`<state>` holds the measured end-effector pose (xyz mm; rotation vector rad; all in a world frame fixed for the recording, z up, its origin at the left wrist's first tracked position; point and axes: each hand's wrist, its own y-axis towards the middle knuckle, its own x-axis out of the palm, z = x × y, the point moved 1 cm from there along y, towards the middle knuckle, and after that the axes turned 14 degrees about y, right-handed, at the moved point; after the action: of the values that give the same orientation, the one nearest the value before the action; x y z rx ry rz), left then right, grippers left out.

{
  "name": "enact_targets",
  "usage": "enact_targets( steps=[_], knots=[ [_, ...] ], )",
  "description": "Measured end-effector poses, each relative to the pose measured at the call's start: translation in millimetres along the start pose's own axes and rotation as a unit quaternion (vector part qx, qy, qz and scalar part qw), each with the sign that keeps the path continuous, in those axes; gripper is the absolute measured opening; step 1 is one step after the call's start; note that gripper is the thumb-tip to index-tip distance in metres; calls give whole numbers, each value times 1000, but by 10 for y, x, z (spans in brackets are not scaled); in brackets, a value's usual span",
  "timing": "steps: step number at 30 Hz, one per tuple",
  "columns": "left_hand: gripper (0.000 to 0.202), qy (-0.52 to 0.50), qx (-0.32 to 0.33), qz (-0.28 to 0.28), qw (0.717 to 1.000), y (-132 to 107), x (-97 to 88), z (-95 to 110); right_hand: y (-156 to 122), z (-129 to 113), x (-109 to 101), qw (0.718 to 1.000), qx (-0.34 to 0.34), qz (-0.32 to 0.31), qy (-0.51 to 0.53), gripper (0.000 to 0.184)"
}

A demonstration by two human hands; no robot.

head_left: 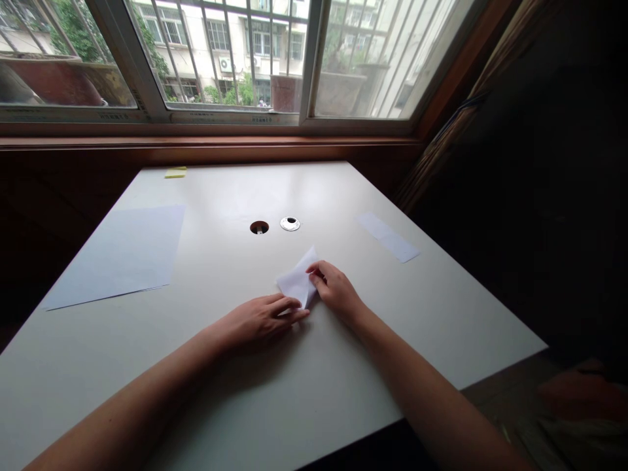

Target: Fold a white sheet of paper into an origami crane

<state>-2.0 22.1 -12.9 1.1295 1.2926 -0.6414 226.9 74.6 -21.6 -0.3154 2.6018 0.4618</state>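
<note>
A small folded piece of white paper (pixel 297 280) lies near the middle of the white table (pixel 235 366). My left hand (pixel 265 318) rests flat on the table with its fingers stretched out, the fingertips pressing the paper's near corner. My right hand (pixel 333 286) sits at the paper's right side, its fingers curled and pinching the paper's edge. Part of the paper is hidden under both hands.
A stack of white sheets (pixel 122 255) lies at the left. A paper strip (pixel 387 237) lies at the right. A cable hole (pixel 259 227) and its white cap (pixel 290 224) sit behind the paper. A yellow sticky pad (pixel 175 173) lies at the far edge below the window.
</note>
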Motion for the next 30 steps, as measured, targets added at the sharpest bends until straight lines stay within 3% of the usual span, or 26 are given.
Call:
enact_targets(
  steps=[6,10,13,16,18,24,30],
  knots=[
    [34,-37,7,45,998,-18,96,-34,2,-14,-6,1000,-4,-9,1,18],
    [25,-48,24,45,998,-11,83,-40,-1,-2,-42,1000,8,-24,8,20],
    [24,-46,29,43,998,-5,54,-40,-6,2,-123,996,21,-73,42,29],
    [31,-40,10,34,999,-17,43,-43,-22,-11,-227,982,45,-151,109,53],
    [38,-37,-3,21,999,-29,42,-47,-35,-30,-283,972,46,-179,148,56],
    [48,-48,2,25,999,-27,11,-75,-48,-60,-305,975,72,-165,129,25],
    [46,-48,5,34,998,-28,6,-101,-23,-69,-247,985,83,-136,64,17]
  ],
)
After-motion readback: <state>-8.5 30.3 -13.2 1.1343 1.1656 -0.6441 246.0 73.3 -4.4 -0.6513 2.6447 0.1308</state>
